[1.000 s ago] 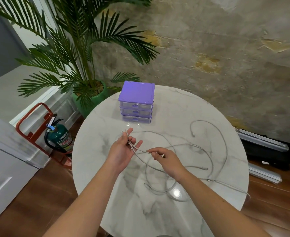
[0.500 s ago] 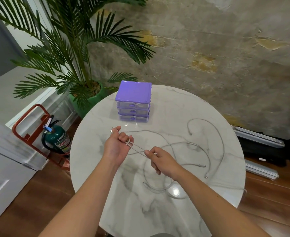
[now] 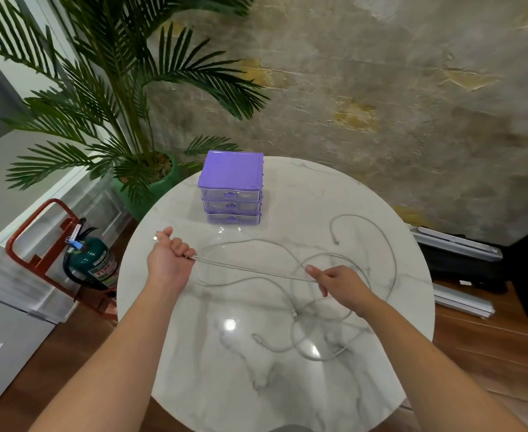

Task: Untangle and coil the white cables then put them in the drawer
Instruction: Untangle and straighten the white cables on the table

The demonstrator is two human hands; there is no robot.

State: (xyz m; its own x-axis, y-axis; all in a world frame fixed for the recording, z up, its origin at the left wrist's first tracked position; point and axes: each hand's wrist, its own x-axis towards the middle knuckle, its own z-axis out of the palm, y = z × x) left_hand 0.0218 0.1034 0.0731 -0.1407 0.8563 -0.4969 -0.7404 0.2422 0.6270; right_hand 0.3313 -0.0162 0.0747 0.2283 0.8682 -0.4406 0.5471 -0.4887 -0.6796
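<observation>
A: White cables (image 3: 303,244), where?
B: Loose tangle on the round marble table (image 3: 194,385), mostly right of centre. One doubled stretch is pulled taut between both hands, just above the tabletop.

A: Left hand (image 3: 169,263)?
B: Fist closed round the cable ends, a plug tip pokes out past the thumb side. It's nearer the table's left edge than a second ago.

A: Right hand (image 3: 337,283)?
B: Thumb and forefinger pinch the taut strands, other fingers curled loosely. It has slid right along the cable, so the hands are now well apart; half a second ago they were almost touching.

A: Rest of the cables?
B: Slack loops lie under and behind the right wrist, one plug end (image 3: 294,313) near the table's middle, another end (image 3: 336,241) farther back right. The loops have shifted since the earlier frames.

A: Drawer?
B: Purple drawer unit (image 3: 230,188), three clear drawers, all pushed in, at the table's far edge, apart from the cables.

A: Around it?
B: Potted palm (image 3: 116,126) behind left, green fire extinguisher (image 3: 92,263) in a red stand on the floor left.
</observation>
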